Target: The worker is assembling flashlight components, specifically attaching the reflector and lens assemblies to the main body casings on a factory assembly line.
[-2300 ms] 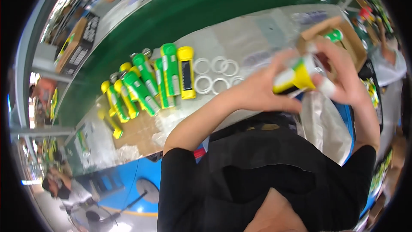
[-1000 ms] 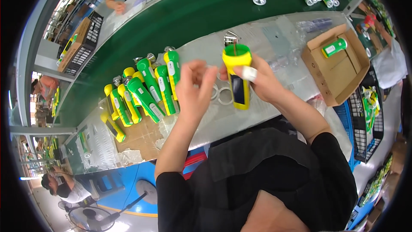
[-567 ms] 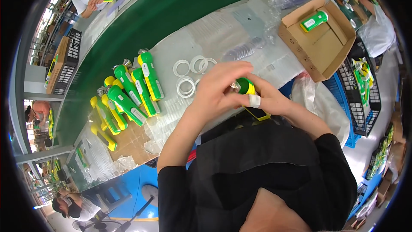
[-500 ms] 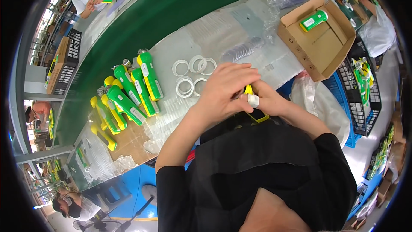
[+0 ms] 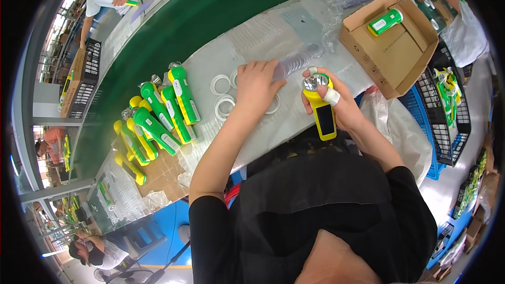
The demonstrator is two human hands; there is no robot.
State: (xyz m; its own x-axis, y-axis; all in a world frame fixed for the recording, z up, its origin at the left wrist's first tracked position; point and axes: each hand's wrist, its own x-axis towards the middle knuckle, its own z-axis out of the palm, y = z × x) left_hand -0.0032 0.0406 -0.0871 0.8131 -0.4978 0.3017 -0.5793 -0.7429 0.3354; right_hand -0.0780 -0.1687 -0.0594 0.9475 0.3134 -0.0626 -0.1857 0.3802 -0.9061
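Observation:
My right hand (image 5: 344,106) is wrapped round a yellow flashlight (image 5: 327,123), with white tape on finger and thumb. The flashlight stands tilted with its silver reflector (image 5: 315,81) facing up and a dark panel along its body. Over the table, my left hand (image 5: 256,85) is open, thumb apart from the fingers. Its fingertips are beside a fanned row of clear round lenses (image 5: 295,63); whether they touch is unclear. Several white rings (image 5: 221,84) lie around and partly under this hand.
Several green and yellow flashlights (image 5: 158,137) lie at left on the table. An open cardboard box (image 5: 397,55) at right holds one green flashlight (image 5: 386,22). Beside it stands a black crate (image 5: 444,126). Co-workers sit beyond the green belt (image 5: 205,10) and at the sides.
My hands have parted. The left moved away from the flashlight to the rings and lenses; the right has brought the flashlight up into fuller view.

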